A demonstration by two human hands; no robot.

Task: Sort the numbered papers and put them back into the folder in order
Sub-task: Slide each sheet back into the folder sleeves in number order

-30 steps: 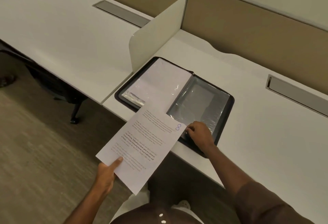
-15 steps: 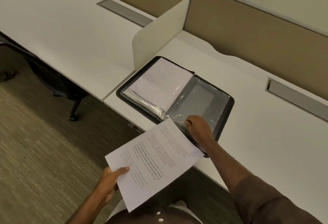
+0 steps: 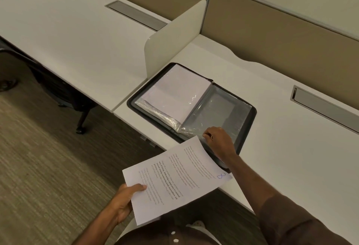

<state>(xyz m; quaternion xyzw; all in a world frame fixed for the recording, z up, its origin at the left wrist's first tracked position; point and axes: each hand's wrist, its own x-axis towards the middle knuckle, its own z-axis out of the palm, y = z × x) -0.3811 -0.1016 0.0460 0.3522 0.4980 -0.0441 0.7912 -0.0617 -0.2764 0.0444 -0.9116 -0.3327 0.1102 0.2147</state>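
Observation:
A black folder (image 3: 250,112) lies open on the white desk, near its front edge. Its left side holds a stack of clear sleeves with white pages (image 3: 174,93); its right side shows an empty clear sleeve (image 3: 219,110). My right hand (image 3: 218,142) pinches the near bottom edge of that sleeve. My left hand (image 3: 124,200) grips a printed sheet (image 3: 174,180) by its lower left corner, thumb on top. The sheet has a blue handwritten 8 at its right corner and hangs over the desk's front edge, below the folder.
A cream divider panel (image 3: 174,37) stands upright just behind the folder's left side. The desk (image 3: 291,147) has grey cable slots at back left (image 3: 136,14) and right (image 3: 322,107). A black chair (image 3: 58,89) sits under the left desk, over carpet.
My left hand has pulled the sheet numbered 8 down and towards me, off the folder, and turned it. My right hand has stayed at the sleeve's bottom edge.

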